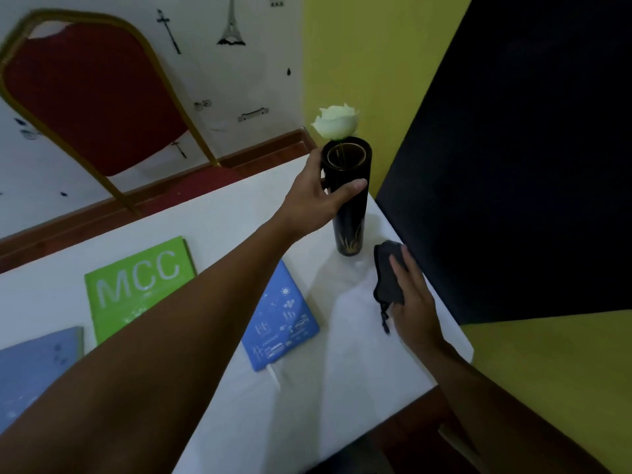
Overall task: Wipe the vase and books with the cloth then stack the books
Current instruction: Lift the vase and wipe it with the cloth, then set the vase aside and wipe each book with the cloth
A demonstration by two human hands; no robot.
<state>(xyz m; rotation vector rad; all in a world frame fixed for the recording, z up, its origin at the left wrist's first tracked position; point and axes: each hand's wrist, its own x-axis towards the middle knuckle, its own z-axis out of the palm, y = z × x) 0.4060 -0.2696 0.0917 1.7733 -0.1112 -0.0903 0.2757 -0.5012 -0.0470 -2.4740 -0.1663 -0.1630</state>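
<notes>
Covering most of the view, the white-clothed table (342,388) carries every task item, so all lie within reach. Three books lie flat and apart, unstacked: a green book marked MCC (136,289), a blue book (280,323) just right of the left forearm, and a second blue book (34,364) at the left edge. The black cylindrical vase (349,213) stands upright near the far right corner, holding a white rose (337,121). The left hand (314,196) wraps the vase's upper body, thumb across the front, judged to steady it for wiping. The right hand (413,302) grips the dark cloth (388,275), which rests on the table beside the vase base; wiping appears not yet begun.
</notes>
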